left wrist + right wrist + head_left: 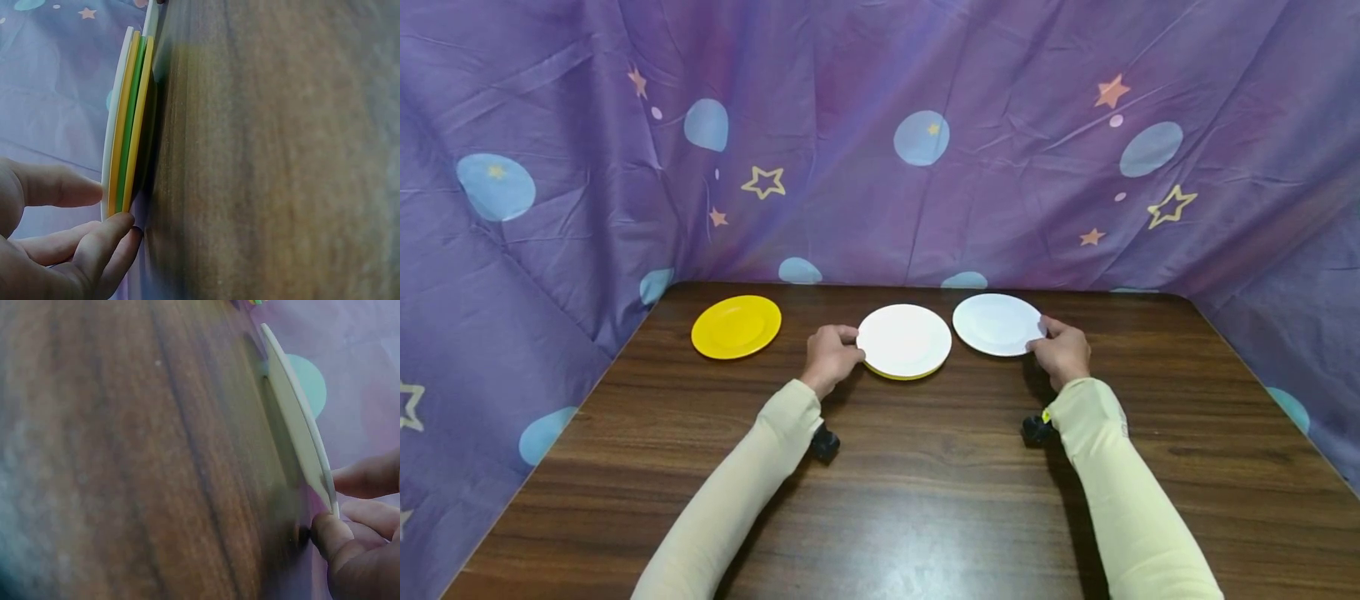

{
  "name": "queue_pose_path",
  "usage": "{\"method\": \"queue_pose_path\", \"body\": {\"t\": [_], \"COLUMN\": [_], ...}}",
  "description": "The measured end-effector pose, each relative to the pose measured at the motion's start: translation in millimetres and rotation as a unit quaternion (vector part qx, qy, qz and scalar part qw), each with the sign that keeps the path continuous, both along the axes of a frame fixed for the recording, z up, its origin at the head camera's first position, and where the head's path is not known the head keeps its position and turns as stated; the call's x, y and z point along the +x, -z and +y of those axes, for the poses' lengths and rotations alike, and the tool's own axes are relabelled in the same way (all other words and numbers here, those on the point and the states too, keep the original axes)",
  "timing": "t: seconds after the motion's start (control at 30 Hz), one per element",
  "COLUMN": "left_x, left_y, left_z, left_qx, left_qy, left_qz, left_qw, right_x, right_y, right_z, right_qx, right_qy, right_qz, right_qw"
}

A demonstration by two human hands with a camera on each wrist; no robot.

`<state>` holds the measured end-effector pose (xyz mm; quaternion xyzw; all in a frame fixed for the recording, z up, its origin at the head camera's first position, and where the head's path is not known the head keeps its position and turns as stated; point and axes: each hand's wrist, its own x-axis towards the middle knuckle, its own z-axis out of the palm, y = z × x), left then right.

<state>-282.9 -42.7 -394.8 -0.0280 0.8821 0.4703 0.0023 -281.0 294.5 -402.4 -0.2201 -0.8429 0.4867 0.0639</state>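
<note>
My left hand (832,358) pinches the near-left rim of a stack of several plates, with a white plate (904,340) on top. Seen edge-on in the left wrist view, a green plate (129,125) lies between two yellow plates under the white one. The left thumb is at the top plate's rim and the fingers are beneath the stack. To the right, my right hand (1063,352) grips a single white plate (997,324) by its right edge. In the right wrist view its underside faces the tabletop, with a gap and a shadow below it.
A yellow plate (737,327) lies by itself at the far left of the brown wooden table (925,500). Behind the table hangs a purple curtain (865,142) with stars and blue shapes, reaching round both sides.
</note>
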Motion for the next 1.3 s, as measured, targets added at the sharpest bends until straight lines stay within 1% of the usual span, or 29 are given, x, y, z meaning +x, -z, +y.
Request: {"method": "queue_pose_path", "body": {"t": [0.3,0.47,0.63,0.87,1.1,1.3], "left_x": [0.2,0.4,1.0,0.3,-0.4,-0.5], "left_y": [-1.0,-1.7,-1.6,0.0,-0.2,-0.1], "left_z": [1,1,1,1,1,1], "left_qx": [0.0,0.0,0.005,0.005,0.008,0.009], "left_qy": [-0.001,-0.001,-0.002,-0.003,-0.003,-0.003], "left_qz": [-0.005,-0.002,-0.005,-0.007,-0.007,-0.008], "left_qw": [1.0,1.0,1.0,1.0,0.9999,0.9999], "right_x": [1.8,1.7,1.7,2.3,0.9,0.8], "right_y": [-0.9,-1.1,-2.6,-6.2,-9.7,-14.1], "right_z": [-1,-2,-1,-2,-4,-8], "right_qx": [0.004,0.001,0.002,0.013,0.007,0.02], "right_qy": [-0.003,-0.005,0.0,0.003,0.0,-0.002], "right_qz": [-0.012,-0.012,-0.013,-0.003,0.007,0.016], "right_qw": [1.0,1.0,1.0,1.0,1.0,1.0]}}
